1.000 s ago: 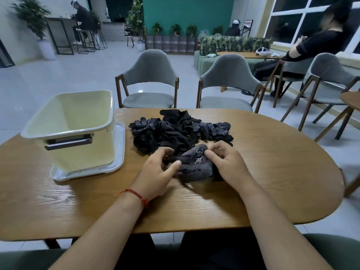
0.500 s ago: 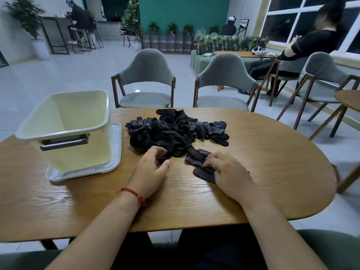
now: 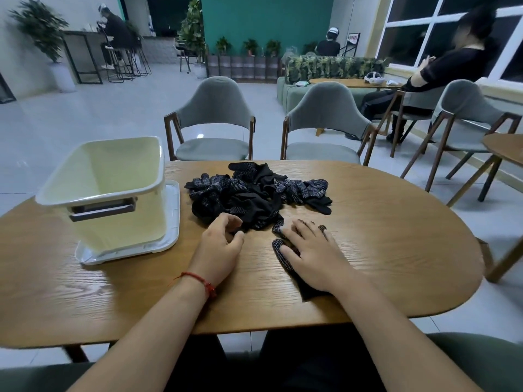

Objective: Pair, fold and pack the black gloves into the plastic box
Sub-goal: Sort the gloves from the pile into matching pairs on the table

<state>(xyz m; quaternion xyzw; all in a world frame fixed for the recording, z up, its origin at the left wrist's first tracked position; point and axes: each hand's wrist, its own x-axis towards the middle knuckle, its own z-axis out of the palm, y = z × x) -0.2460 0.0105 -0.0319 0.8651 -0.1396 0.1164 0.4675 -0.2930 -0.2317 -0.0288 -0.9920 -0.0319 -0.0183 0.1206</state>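
Note:
A heap of black dotted gloves lies in the middle of the wooden table. One black glove is spread flat on the table nearer to me, apart from the heap's main mass. My right hand lies flat on that glove, fingers spread, pressing it down and hiding most of it. My left hand rests at the heap's near edge with fingers curled loosely, touching the gloves but gripping nothing I can see. The pale plastic box stands open at the left, with nothing visible inside.
The box sits on its white lid. Two grey chairs stand across the table, and another table is at the right. A person sits by the window at the far right.
My right hand pulled one glove out of the heap toward me and flattened it under an open palm. My left hand let go and drew back to the heap's edge.

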